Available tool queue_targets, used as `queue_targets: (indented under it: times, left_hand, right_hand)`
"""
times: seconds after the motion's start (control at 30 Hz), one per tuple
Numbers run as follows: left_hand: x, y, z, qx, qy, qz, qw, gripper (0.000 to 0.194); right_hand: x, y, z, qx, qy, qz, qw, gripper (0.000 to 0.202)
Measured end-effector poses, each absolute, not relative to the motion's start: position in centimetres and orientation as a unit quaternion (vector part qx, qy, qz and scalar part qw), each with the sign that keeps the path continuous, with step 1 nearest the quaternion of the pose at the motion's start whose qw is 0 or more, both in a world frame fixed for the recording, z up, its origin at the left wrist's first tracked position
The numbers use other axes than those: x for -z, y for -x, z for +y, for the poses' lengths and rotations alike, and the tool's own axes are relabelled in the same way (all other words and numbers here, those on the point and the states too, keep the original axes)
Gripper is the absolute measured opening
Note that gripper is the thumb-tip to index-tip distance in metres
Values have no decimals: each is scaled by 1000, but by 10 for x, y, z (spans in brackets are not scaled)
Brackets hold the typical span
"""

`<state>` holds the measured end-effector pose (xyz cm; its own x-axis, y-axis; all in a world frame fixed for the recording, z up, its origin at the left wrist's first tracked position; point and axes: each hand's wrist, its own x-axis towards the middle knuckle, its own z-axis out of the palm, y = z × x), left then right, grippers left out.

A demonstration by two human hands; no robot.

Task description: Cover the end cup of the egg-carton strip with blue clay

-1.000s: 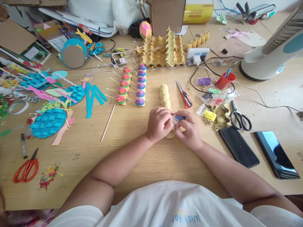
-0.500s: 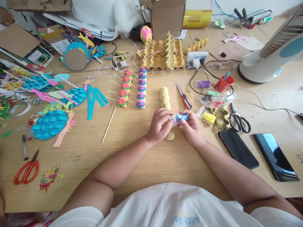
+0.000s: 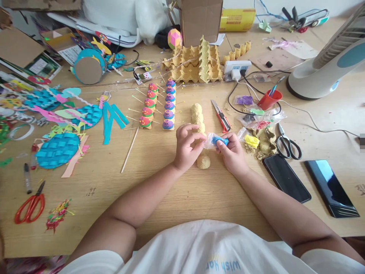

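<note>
Two hands meet just in front of the plain egg-carton strip [image 3: 197, 115], and between them sits a small clear bag with blue clay [image 3: 216, 141]. The right hand [image 3: 232, 154] pinches the blue end of the bag between thumb and fingertips; the left hand [image 3: 186, 146] has its fingers curled at the bag's loose, clear end — whether they actually grip the plastic cannot be told. The bag's long axis runs left to right, from one hand to the other, with the clay lump at the right-hand end, so the right hand is nearer to the clay.

Just nearer the person than the strip, under the hands, a single cut carton cup [image 3: 203, 161] rests on the table [image 3: 171, 190], untouched. Right of the strip lie a red utility knife [image 3: 221, 115] and more small bags [image 3: 252, 118] holding purple, green, red and yellow clay. Farther right stands a red cup [image 3: 267, 99] with what look like tools in it. Left of the strip stand two rows of painted carton cups [image 3: 159, 106] stuck with pins.
</note>
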<state>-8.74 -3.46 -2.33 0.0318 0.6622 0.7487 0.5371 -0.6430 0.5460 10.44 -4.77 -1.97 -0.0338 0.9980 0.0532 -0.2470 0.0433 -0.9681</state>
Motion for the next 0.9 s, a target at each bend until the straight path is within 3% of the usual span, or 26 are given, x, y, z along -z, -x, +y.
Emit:
queue_targets:
  times: [0.37, 0.53, 0.73, 0.9]
  left_hand:
    - [31, 89, -32, -528, -745, 403, 55, 16]
    - [25, 89, -34, -521, -743, 411, 82, 15]
    - [18, 87, -36, -532, -747, 367, 157, 6]
    - [18, 85, -38, -531, -745, 385, 120, 8]
  right_hand:
    - [16, -106, -49, -609, 396, -405, 555, 56]
    - [17, -105, -48, -668, 365, -371, 532, 50]
    - [19, -104, -48, -653, 365, -376, 547, 46]
    - [16, -104, -50, -645, 364, -382, 553, 42]
